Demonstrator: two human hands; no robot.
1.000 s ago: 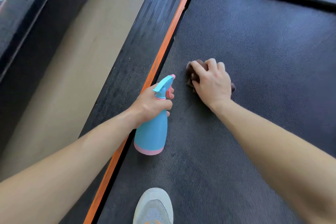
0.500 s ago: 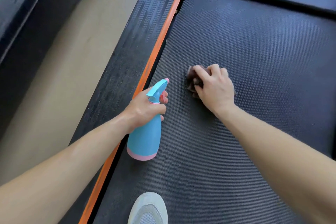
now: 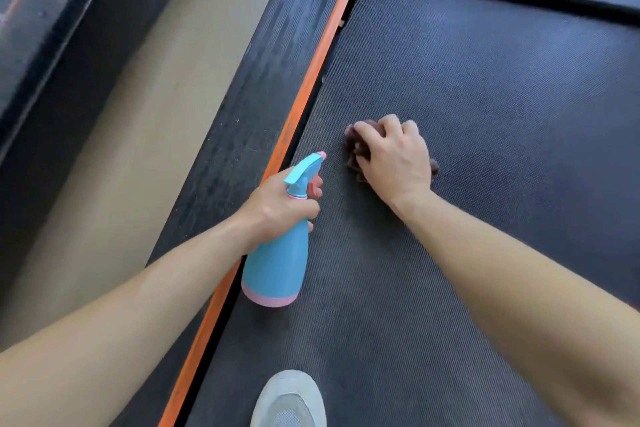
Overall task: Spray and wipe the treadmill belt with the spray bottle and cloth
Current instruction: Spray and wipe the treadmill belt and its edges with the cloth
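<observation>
Treadmill belt (image 3: 485,97): right hand (image 3: 394,159) presses cloth (image 3: 355,156); left hand (image 3: 277,208) grips spray bottle (image 3: 277,263).

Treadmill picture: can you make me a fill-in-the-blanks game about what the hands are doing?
1. The left hand grips a blue spray bottle whose base is ____.
2. The right hand presses a crumpled dark ____ onto the treadmill belt.
3. The stripe running along the belt's edge is ____.
Missing words: pink; cloth; orange.
</observation>
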